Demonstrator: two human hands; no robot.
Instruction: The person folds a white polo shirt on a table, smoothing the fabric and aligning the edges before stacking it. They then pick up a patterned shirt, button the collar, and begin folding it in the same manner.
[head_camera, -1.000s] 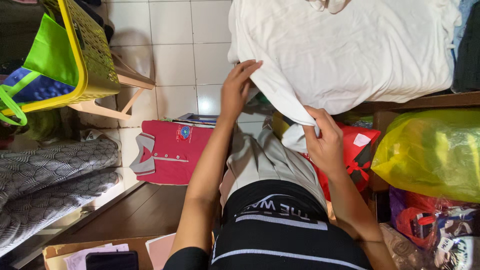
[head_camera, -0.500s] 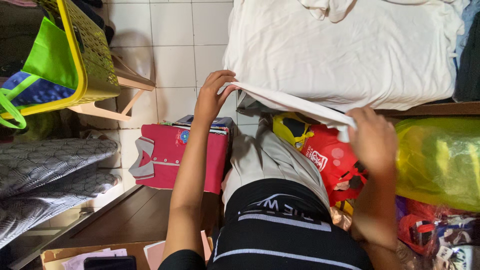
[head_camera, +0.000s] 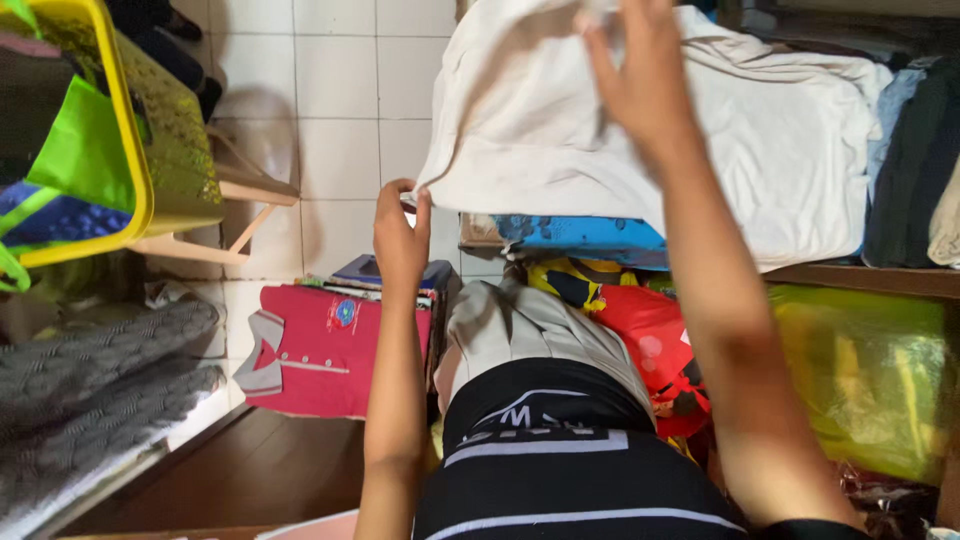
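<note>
White cloth (head_camera: 560, 130) spread on shelf (head_camera: 860, 278), above blue garment (head_camera: 580, 235). Left hand (head_camera: 400, 235) pinching lower-left corner; right hand (head_camera: 640, 80) gripping upper fold. Best kept taut, edges aligned, corner clear of red polo shirt (head_camera: 320, 345) below.

My one head camera looks steeply down, close above the white cloth (head_camera: 620, 150) before my chest.
</note>
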